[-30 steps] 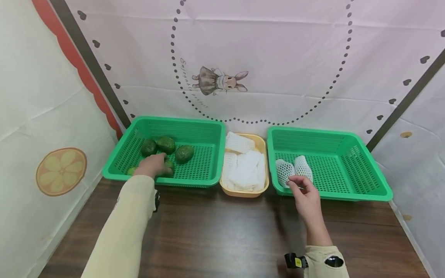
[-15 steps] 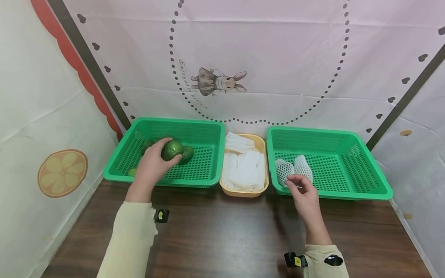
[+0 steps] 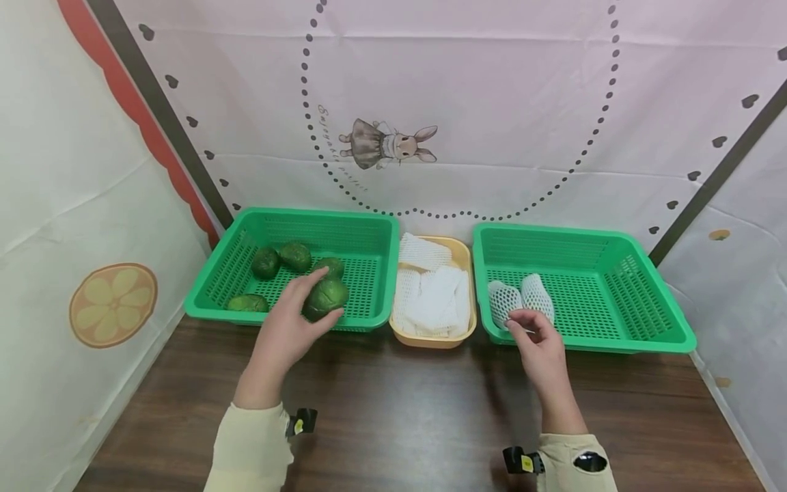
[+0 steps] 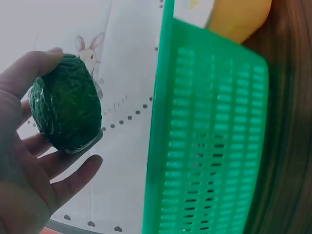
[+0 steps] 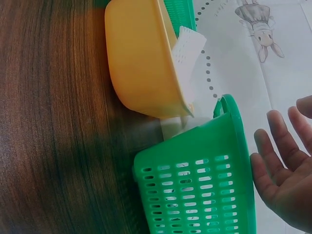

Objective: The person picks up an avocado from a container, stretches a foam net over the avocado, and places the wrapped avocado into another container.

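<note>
Where four loose avocados (image 3: 266,262) rest in the left basket (image 3: 353,236), the left hand (image 3: 289,326) extends over the near rim and grasps a fifth avocado (image 3: 326,298). The thumb bears on one side, the other fingers on the opposite side. The fifth avocado lies ahead and to the right of the palm, nearer this hand than the other, and appears raised. Its longer axis, per the left wrist view, runs roughly from thumb to opposing fingers. Next, between both hands, stands the yellow tray (image 3: 433,342) with white nets (image 3: 439,304); the fifth avocado is left of it, not touching. Farther right, the right hand (image 3: 542,352) hangs at the near rim of the right basket (image 3: 587,301), by two net-covered pieces (image 3: 504,301). Its fingers are loosely bent and released; no held object is visible.
</note>
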`<state>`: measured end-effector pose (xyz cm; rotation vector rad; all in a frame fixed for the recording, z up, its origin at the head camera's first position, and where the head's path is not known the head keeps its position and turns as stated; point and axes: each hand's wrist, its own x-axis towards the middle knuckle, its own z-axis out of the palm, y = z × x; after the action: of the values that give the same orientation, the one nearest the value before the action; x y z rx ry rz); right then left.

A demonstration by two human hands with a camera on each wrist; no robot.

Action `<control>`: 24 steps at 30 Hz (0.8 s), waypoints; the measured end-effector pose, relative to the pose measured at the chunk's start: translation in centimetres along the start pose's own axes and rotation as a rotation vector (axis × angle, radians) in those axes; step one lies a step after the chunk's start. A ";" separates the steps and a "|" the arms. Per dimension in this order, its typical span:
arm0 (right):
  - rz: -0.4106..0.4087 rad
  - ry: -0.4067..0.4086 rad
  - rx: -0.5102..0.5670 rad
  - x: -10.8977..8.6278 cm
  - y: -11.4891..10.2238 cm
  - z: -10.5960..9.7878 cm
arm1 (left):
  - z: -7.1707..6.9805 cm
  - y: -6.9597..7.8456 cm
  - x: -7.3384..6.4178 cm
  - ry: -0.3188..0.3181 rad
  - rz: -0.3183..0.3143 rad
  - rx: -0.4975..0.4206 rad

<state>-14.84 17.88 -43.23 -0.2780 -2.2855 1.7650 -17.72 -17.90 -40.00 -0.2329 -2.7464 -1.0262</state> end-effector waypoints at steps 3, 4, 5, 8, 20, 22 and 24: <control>0.006 -0.002 -0.008 0.0 0.1 0.0 | 0.5 0.5 -0.7 0.007 -0.012 -0.027; 0.008 -0.003 -0.010 0.0 0.1 0.0 | 0.6 0.6 -0.8 0.012 -0.011 -0.034; 0.010 -0.003 -0.009 0.0 0.1 0.0 | 0.8 0.7 -0.9 0.016 -0.005 -0.037; 0.016 -0.002 -0.013 -0.1 0.1 0.0 | 1.3 1.1 -1.2 0.021 0.026 -0.030; -0.022 0.040 0.056 -0.2 0.3 0.0 | 3.0 2.1 -1.6 0.060 0.174 0.015; -0.020 0.041 0.062 -0.1 0.3 0.0 | 3.5 2.3 -1.8 0.065 0.204 0.017; -0.025 0.042 0.065 -0.1 0.3 0.0 | 4.1 2.6 -2.1 0.066 0.224 0.017</control>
<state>-14.72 17.90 -43.58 -0.2707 -2.1894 1.7995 -15.70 -13.41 -41.92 -0.4827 -2.5972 -0.9326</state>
